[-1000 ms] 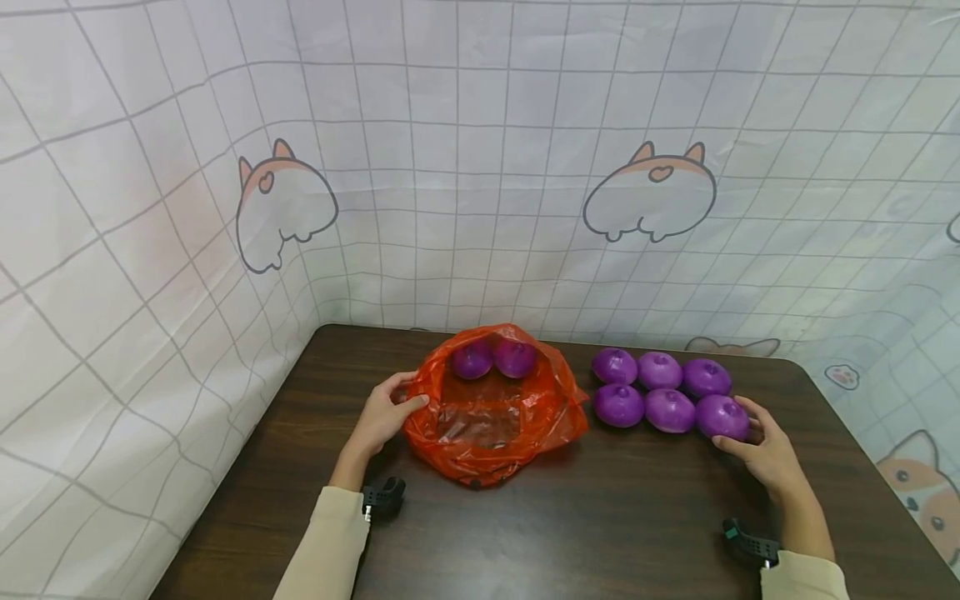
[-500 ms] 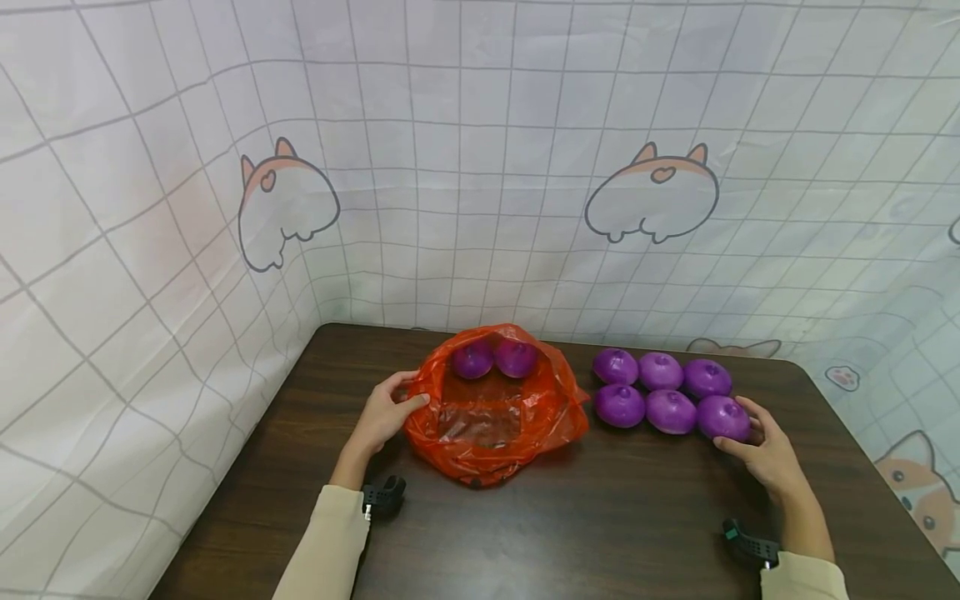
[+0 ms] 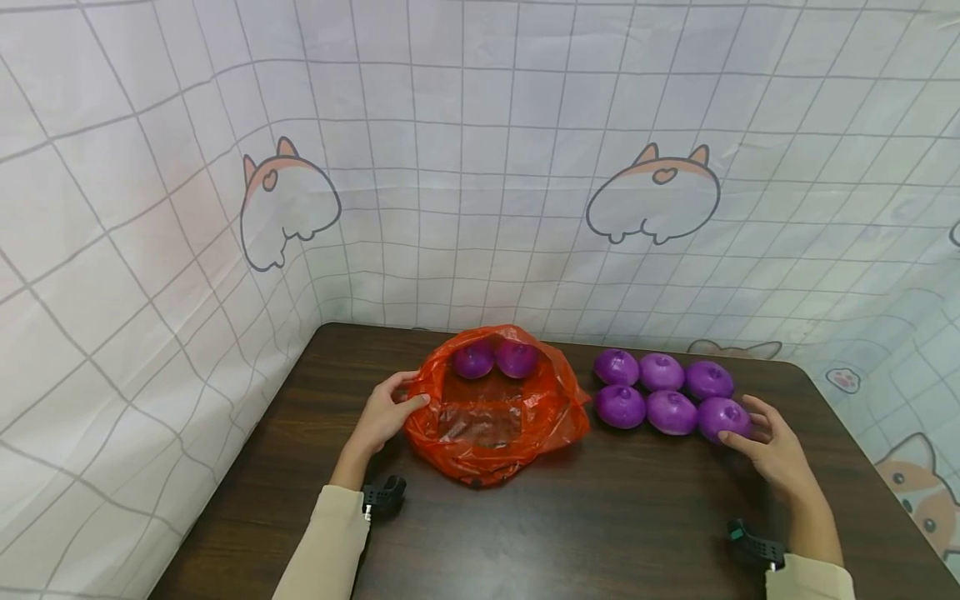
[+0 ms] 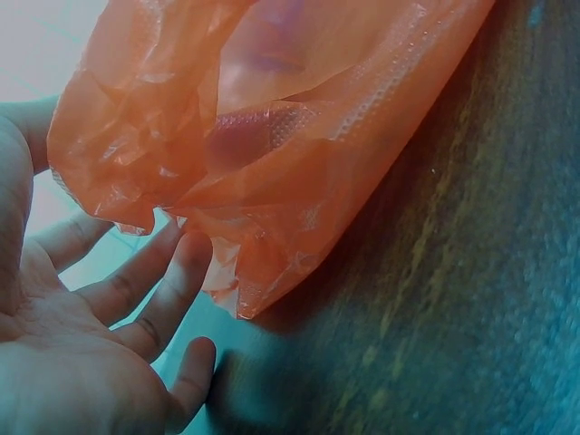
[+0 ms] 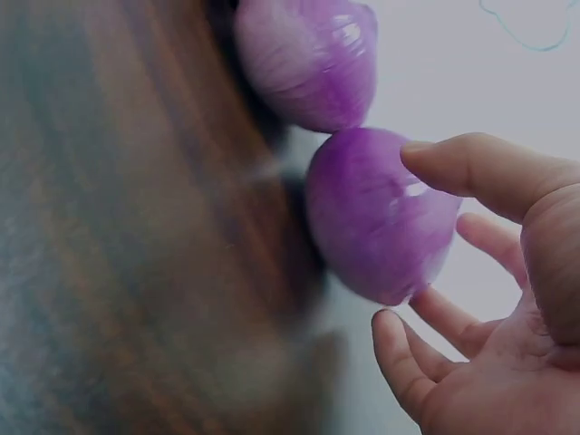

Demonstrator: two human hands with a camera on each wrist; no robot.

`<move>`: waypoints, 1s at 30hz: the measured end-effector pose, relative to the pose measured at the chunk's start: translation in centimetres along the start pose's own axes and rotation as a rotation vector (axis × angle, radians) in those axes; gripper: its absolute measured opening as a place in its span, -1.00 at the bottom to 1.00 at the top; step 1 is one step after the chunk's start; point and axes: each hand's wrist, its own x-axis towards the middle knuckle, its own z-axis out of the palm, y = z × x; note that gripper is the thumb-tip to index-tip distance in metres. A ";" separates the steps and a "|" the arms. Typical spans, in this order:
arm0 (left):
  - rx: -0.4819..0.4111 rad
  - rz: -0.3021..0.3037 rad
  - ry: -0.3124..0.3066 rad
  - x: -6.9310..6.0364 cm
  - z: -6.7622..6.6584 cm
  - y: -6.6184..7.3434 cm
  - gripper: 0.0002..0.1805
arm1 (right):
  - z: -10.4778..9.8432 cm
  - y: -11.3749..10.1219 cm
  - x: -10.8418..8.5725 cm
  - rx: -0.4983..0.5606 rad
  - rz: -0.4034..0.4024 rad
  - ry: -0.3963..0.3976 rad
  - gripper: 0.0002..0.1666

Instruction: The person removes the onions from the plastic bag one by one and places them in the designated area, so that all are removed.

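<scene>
A red plastic bag (image 3: pixel 551 421) lies with its mouth facing me, and two purple onions (image 3: pixel 472 360) show inside at the back. At its left rim my left hand (image 3: pixel 381 418) holds the plastic, thumb over the edge and fingers outside. In the left wrist view the bag (image 4: pixel 299 190) hangs against the spread fingers. To the right, several more onions (image 3: pixel 660 372) stand in two rows. My right hand (image 3: pixel 776 450) is around the right side of the front-right onion (image 3: pixel 722 418), its fingers loosely bent. The right wrist view shows the thumb tip over that onion (image 5: pixel 381 217); contact is unclear.
Everything rests on a dark wooden table (image 3: pixel 480 542). A white grid-patterned cloth (image 3: pixel 480 167) with cartoon dogs hangs behind it and along both sides. Each wrist wears a black strap (image 3: pixel 384 496).
My right hand has loosened from the front-right onion and shifted slightly right. That onion stays in its row. The left hand and the bag hold still.
</scene>
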 end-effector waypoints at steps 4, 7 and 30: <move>0.009 0.005 -0.005 0.0 0.0 -0.1 -0.45 | -0.4 -1.1 -0.2 -0.004 -0.007 0.037 0.07; 0.010 0.007 -0.003 0.6 0.1 -1.0 -0.44 | -0.5 -2.2 -0.5 -0.021 -0.026 0.106 0.02; -0.002 0.003 0.006 1.4 0.1 -2.2 -0.44 | 10.4 -16.2 -3.4 0.366 -0.621 0.006 -0.44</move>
